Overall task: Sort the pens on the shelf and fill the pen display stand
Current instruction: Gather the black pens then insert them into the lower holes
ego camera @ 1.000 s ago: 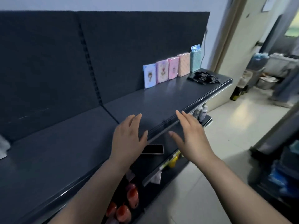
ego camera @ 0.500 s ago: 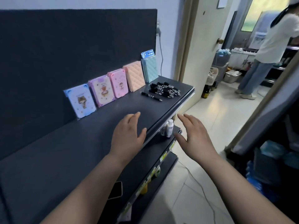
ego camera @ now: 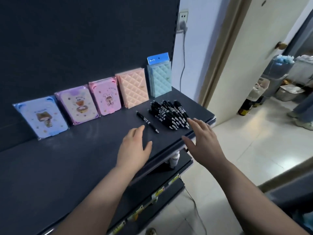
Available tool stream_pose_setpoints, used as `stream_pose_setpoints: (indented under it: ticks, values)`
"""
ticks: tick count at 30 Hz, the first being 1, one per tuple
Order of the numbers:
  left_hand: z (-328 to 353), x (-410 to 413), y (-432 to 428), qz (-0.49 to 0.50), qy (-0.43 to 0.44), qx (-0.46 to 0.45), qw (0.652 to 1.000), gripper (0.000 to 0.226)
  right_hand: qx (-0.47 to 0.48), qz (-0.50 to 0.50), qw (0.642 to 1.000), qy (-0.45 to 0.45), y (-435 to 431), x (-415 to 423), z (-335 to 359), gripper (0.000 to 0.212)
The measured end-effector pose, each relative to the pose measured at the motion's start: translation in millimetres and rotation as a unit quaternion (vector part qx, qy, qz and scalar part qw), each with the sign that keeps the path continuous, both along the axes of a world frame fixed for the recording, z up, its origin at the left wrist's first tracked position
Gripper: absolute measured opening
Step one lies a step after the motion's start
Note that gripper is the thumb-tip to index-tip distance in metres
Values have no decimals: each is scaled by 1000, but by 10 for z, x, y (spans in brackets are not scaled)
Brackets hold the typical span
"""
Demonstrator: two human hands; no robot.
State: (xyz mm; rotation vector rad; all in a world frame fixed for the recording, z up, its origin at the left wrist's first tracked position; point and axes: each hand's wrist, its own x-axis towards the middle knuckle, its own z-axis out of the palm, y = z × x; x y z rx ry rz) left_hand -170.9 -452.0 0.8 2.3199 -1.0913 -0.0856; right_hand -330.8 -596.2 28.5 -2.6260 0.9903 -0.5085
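The pile of black pens lies just in front of the teal notebook — light, stiff, likely to roll, best pinched mid-barrel — while the left hand and right hand, farther out from that notebook, are spread wide and empty.

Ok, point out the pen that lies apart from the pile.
The single black pen lying alone on the shelf, left of the pile, just beyond the left hand. All the others are heaped together.
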Motion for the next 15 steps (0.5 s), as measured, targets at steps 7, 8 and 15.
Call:
stream_pose_setpoints:
  ticks: [7,8,15]
  values:
    - [-112,367,-828,69,29,56,996,69,30,23,999,32,-847,590,-165,57]
    - [-123,379,-919,76,25,65,995,71,37,20,998,44,-945,643,-189,57]
    - [-122,459,-1482,142,59,78,985,83,145,24,984,103,-1467,1060,-262,66]
